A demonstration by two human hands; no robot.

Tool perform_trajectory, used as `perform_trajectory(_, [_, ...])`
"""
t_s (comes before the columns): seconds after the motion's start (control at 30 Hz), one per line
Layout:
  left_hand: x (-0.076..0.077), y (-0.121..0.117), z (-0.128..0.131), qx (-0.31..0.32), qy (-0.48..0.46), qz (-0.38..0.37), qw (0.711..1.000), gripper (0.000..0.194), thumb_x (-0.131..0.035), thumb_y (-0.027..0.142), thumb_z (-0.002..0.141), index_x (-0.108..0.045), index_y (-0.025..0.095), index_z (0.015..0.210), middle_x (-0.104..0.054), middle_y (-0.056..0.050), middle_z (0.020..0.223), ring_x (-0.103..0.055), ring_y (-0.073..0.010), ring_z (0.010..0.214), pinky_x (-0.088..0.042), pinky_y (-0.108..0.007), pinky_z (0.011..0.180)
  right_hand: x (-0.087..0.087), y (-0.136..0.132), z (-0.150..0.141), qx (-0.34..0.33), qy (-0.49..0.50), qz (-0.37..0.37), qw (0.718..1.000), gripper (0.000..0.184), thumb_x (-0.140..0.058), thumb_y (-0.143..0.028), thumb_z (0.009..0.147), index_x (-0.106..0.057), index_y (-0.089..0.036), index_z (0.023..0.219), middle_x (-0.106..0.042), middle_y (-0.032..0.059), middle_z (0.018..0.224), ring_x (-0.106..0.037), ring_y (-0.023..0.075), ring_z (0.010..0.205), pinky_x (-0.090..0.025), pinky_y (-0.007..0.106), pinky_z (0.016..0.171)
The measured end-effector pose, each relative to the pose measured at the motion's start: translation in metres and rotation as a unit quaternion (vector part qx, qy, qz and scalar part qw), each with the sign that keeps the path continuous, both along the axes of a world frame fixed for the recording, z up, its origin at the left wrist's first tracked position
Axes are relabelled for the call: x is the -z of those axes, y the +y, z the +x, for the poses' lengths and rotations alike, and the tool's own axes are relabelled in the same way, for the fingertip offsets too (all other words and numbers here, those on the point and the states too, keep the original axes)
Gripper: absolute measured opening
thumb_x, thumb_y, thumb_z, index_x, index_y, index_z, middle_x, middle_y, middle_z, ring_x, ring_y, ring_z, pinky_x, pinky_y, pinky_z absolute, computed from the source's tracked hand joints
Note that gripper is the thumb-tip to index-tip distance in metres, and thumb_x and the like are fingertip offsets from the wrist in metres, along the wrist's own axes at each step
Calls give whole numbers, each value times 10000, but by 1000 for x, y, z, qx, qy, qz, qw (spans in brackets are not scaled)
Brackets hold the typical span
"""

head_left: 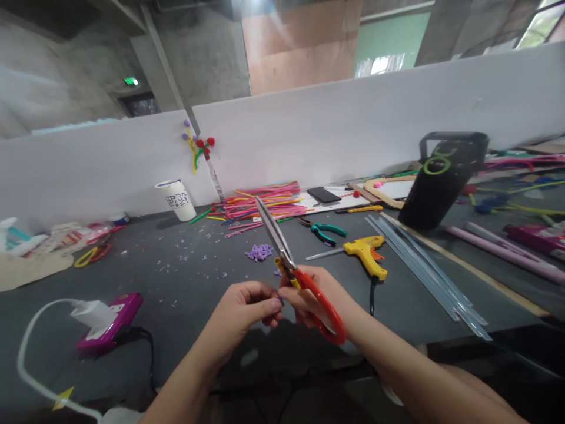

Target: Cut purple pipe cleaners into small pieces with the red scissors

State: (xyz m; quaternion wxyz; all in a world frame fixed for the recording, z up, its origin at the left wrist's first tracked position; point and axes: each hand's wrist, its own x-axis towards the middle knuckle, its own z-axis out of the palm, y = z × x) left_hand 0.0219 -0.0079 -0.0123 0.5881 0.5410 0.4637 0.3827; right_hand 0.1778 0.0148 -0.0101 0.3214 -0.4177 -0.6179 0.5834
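Note:
My right hand (315,297) is wrapped round a pair of scissors (311,288) with a red handle, blades pointing up and away. A yellow part shows beside the pivot; I cannot tell whether it belongs to the scissors. My left hand (249,306) is closed in a pinch, its fingertips meeting those of the right hand. Between the fingertips a small purple piece (280,299) barely shows. Just beyond the hands lies a little heap of cut purple pieces (259,253) on the dark table (185,306).
Behind the heap are a bundle of coloured pipe cleaners (265,203) and green-handled pliers (326,231). To the right lie a yellow glue gun (367,253), clear glue sticks (424,271) and a black bottle (441,182). A purple power strip (110,327) and a white cup (176,200) are left.

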Motion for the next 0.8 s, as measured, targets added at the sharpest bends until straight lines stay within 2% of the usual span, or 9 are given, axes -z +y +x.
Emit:
perform_trajectory(0.23, [2,2,-2,-16,-16,12,1000,133,-574,245,710,-637,128,719,-619,-25,617,-529,-110,549,-400,-233,561,6,0,-2,12,32,0,999,121,-541,-264,667,-465,-179,627,-426,-101,365,-386,43,271,-290,122,266])
perform_trajectory(0.4, [-2,2,0,-13,22,52,998,126,-600,253,688,-583,145,624,-557,17,547,-486,-93,523,-381,-209,540,2,-3,-3,17,30,-5,999,131,-525,-274,662,-448,-183,609,-387,-107,329,-387,50,272,-295,131,279])
perform_trajectory(0.47, [-3,4,-4,-44,55,76,995,163,-577,262,700,-552,152,582,-520,28,516,-463,-91,504,-367,-205,519,0,-4,-3,28,21,-6,999,123,-511,-277,657,-446,-182,612,-372,-110,323,-377,49,269,-292,134,282])
perform_trajectory(0.6, [-1,10,-14,-168,146,103,969,346,-501,341,738,-462,165,443,-390,54,380,-363,-79,382,-290,-198,408,-2,-3,-3,52,25,1,998,111,-498,-275,648,-439,-183,622,-346,-120,305,-365,49,263,-329,148,316])
perform_trajectory(0.67, [0,11,-15,-176,161,125,963,270,-540,337,709,-531,161,504,-471,39,436,-419,-89,418,-328,-201,437,-2,-2,-3,57,29,-2,998,113,-502,-277,646,-443,-182,626,-343,-121,306,-365,48,261,-334,150,318])
perform_trajectory(0.73, [-1,8,-12,-146,155,154,965,134,-593,300,670,-613,167,677,-589,5,607,-515,-119,548,-398,-219,542,0,-1,-4,59,26,-8,998,113,-513,-273,642,-451,-180,627,-358,-115,327,-375,48,266,-316,142,300])
perform_trajectory(0.8, [-1,4,-6,-104,157,169,967,150,-604,278,662,-633,175,768,-626,-20,705,-549,-147,640,-423,-244,613,3,0,-5,58,28,-10,998,107,-526,-254,635,-450,-180,619,-372,-110,354,-382,46,275,-301,135,286])
